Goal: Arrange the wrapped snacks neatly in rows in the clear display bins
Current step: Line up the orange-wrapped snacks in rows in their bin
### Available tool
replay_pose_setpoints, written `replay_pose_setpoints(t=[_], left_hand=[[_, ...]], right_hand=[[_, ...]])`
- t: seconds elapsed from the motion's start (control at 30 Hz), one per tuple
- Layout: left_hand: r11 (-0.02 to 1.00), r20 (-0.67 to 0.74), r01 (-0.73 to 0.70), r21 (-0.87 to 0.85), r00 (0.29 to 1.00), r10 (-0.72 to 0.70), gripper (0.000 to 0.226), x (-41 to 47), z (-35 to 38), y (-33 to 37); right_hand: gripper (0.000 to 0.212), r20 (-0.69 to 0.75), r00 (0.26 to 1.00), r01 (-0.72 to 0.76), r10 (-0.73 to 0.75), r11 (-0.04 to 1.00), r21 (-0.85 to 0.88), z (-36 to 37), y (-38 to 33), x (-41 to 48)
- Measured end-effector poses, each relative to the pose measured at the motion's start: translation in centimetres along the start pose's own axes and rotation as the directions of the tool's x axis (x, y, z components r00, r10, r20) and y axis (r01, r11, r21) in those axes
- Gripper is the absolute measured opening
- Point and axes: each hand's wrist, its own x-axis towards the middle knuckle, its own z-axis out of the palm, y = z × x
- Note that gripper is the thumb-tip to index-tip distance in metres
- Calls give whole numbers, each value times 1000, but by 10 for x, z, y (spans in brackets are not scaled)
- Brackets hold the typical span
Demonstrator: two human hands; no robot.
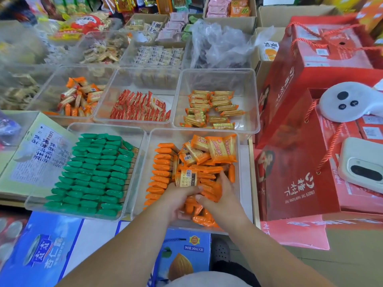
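Note:
A clear display bin [242,162] in front of me holds orange wrapped cracker packs [207,158]. A neat row of orange packs [160,172] stands along its left side; the others lie loose in a pile. My left hand [178,195] and my right hand [222,195] are both inside this bin, fingers curled round a bunch of orange packs [186,178] in its middle. To the left, another clear bin [72,129] is filled with green wrapped snacks [93,175] in tidy rows.
Behind stand three clear bins with orange-white packs [80,98], red packs [138,106] and yellow-orange packs [211,109]. Red gift boxes [300,121] and white devices [352,102] crowd the right side. Blue drink cartons [39,251] lie below the bins, a printed carton [39,154] at left.

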Motion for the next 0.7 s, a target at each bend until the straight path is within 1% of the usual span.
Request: replay_pose_setpoints(t=[0.07,0.1,0.13,0.2,0.23,0.27,0.3,0.33,0.37,0.4,0.47,0.53,0.6,0.63,0.7], left_hand=[[999,35,-23,-26,999,24,75,-2,-3,-6],[999,49,-32,-33,998,34,72,-3,-4,-9],[998,67,-39,-39,997,42,70,-4,-5,-11],[997,94,-45,-65,994,51,68,-5,-8,-14],[995,102,-47,-83,993,55,67,-6,-9,-15],[994,112,-53,-96,992,64,65,-6,-11,-15],[993,121,-64,-100,990,76,61,-6,-12,-15],[992,129,-75,-99,988,88,58,-6,-13,-15],[992,131,-85,-96,987,98,56,-6,-14,-15],[991,129,-94,-94,986,106,56,-6,-15,-15],[988,126,-117,-97,984,129,53,-7,-16,-16],[980,118,-168,-105,977,180,50,-9,-20,-15],[962,104,-248,-119,960,260,54,-14,-29,-14],[950,97,-282,-137,950,296,60,-16,-36,-13],[928,74,-326,-180,937,343,68,-23,-56,-14]], right_hand=[[99,44,998,51,-41,964,-260,-5,-4,-7],[94,42,996,94,-84,925,-368,-6,-7,-11],[84,24,987,152,-159,878,-453,-7,-8,-16],[55,8,933,300,-359,766,-569,-8,-6,-22],[40,32,907,353,-420,716,-602,-7,-4,-24],[28,70,895,383,-441,675,-631,-6,-2,-25],[22,121,894,393,-432,626,-673,-5,0,-26],[21,177,896,399,-407,564,-723,-2,3,-26],[23,226,904,395,-363,502,-769,2,4,-26],[24,262,917,381,-301,466,-799,6,6,-25],[25,305,940,340,-152,477,-810,12,7,-24],[27,375,927,344,-33,478,-808,17,6,-21],[32,446,894,375,49,462,-803,19,2,-16],[35,455,886,364,89,475,-801,20,-1,-14],[40,447,886,344,121,476,-809,27,-7,-11]])
